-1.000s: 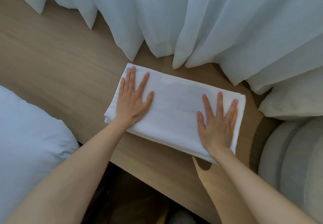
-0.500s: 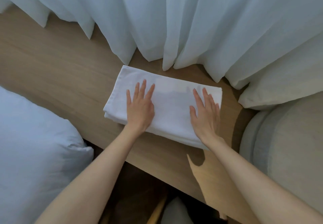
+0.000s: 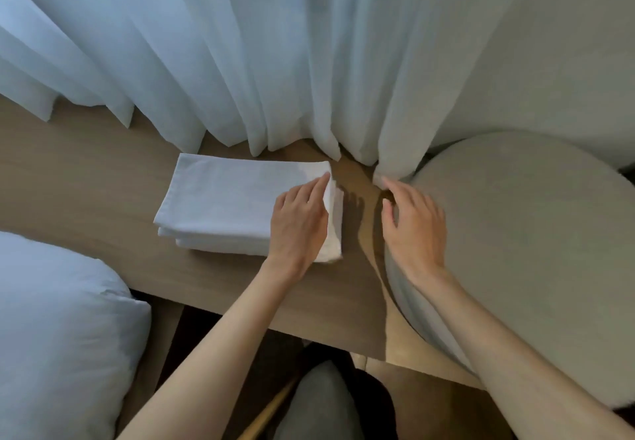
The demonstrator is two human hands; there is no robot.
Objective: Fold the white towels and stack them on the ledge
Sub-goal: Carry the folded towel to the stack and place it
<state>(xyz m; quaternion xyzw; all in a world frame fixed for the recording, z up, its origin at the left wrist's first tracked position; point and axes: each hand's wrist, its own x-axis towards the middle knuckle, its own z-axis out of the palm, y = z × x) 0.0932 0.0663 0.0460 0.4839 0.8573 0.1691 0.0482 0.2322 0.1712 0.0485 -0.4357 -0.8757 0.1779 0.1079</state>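
Contact has thinned to one hand: the left grip, fingers straight and together, now lies flat on the end of the folded white towel nearest the right grip, which has lifted off and hovers loosely curved, holding nothing. Smoothing looks done, so this soft, layered rectangle sits finished on the matte wooden ledge beneath both grips, sheer pleated curtain beyond them, a rounded fabric pouffe beside the right.
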